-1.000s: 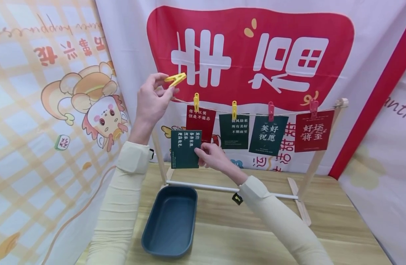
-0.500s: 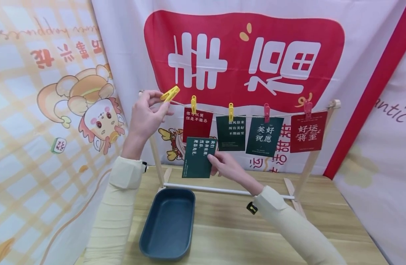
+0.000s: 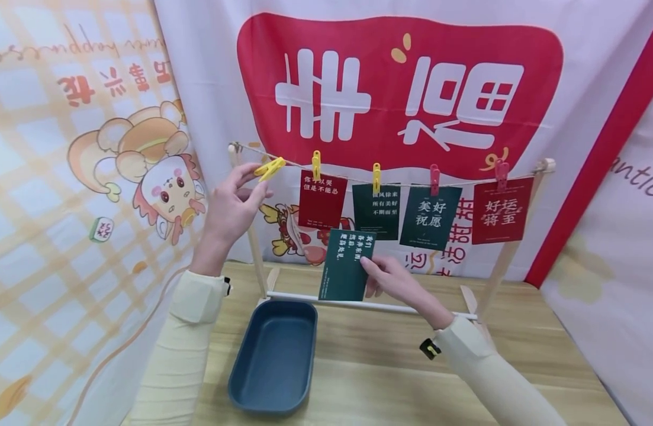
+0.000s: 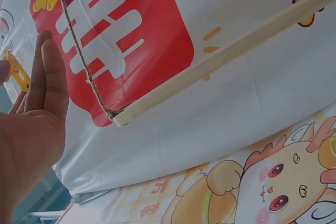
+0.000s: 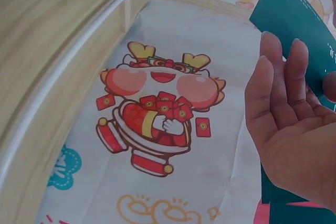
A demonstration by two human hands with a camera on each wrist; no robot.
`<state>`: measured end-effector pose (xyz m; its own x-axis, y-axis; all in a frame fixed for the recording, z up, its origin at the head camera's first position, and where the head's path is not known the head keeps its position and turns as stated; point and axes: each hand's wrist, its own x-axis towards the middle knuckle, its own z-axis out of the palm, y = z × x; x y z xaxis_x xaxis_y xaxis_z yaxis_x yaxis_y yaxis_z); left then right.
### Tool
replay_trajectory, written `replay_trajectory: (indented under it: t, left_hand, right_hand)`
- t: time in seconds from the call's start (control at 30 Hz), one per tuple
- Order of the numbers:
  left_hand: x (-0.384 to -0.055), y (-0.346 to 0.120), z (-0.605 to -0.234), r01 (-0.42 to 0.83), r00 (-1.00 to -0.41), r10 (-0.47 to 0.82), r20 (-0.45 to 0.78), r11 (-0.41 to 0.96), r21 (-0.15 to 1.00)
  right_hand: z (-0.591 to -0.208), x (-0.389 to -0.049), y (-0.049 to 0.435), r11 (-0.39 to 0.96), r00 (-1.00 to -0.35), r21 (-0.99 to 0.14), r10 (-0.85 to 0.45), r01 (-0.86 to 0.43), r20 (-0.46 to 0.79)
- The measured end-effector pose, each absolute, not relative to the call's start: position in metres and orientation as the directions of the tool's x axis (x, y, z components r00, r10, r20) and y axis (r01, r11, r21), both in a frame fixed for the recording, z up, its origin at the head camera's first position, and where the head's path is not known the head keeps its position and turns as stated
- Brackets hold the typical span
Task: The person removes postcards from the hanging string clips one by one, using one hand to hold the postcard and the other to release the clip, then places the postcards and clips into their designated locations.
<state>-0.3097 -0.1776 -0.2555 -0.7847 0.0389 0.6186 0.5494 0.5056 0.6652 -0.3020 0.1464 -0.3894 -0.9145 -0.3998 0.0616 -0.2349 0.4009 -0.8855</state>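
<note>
My left hand (image 3: pixel 231 204) pinches a yellow clothespin (image 3: pixel 271 169) by the left stretch of the twine (image 3: pixel 299 165); in the left wrist view this clothespin (image 4: pixel 19 72) shows between thumb and fingers. Lower and to the right, my right hand (image 3: pixel 398 284) pinches a dark green card (image 3: pixel 348 266) by its right edge, its printed lines running sideways. The right wrist view shows the card (image 5: pixel 294 17) beyond the fingertips. From the twine hang a red card (image 3: pixel 322 204) and a green card (image 3: pixel 376 216) on yellow clothespins, then a green card (image 3: pixel 431 222) and a red card (image 3: pixel 498 216) on red ones.
The twine is strung between the posts of a wooden frame (image 3: pixel 499 278), which has a white bar (image 3: pixel 395 307) low down. A dark blue basin (image 3: pixel 273 355) stands on the wooden table (image 3: pixel 411 384) at front left. Printed cloths (image 3: pixel 209 35) hang behind and at the sides.
My right hand has carried the green card rightward and down, away from the left hand. The left hand has come down with the yellow clothespin, closer to twine height.
</note>
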Motion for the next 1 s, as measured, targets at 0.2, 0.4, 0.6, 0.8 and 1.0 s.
replay_trajectory:
  t: [0.2, 0.4, 0.6, 0.8, 1.0]
  left_hand:
    - [-0.305, -0.182, -0.271, 0.537, -0.789, 0.041, 0.613, 0.531, 0.656]
    - [-0.3, -0.187, -0.29, 0.512, -0.808, 0.04, 0.588, 0.542, 0.667]
    - [-0.293, -0.191, -0.311, 0.515, -0.812, 0.074, 0.579, 0.556, 0.652]
    - [-0.29, -0.198, -0.332, 0.502, -0.831, 0.109, 0.545, 0.569, 0.651]
    - [-0.29, -0.2, -0.354, 0.488, -0.856, 0.162, 0.491, 0.566, 0.665]
  right_hand:
    - [-0.398, -0.296, 0.157, 0.396, -0.915, -0.893, -0.401, -0.216, 0.044]
    - [-0.41, -0.288, 0.167, 0.402, -0.916, -0.893, -0.4, -0.203, 0.029]
    - [-0.426, -0.282, 0.177, 0.396, -0.926, -0.906, -0.378, -0.15, -0.012]
    - [-0.441, -0.276, 0.187, 0.414, -0.933, -0.903, -0.356, -0.117, -0.043]
    - [-0.457, -0.267, 0.2, 0.44, -0.938, -0.896, -0.332, -0.059, -0.102]
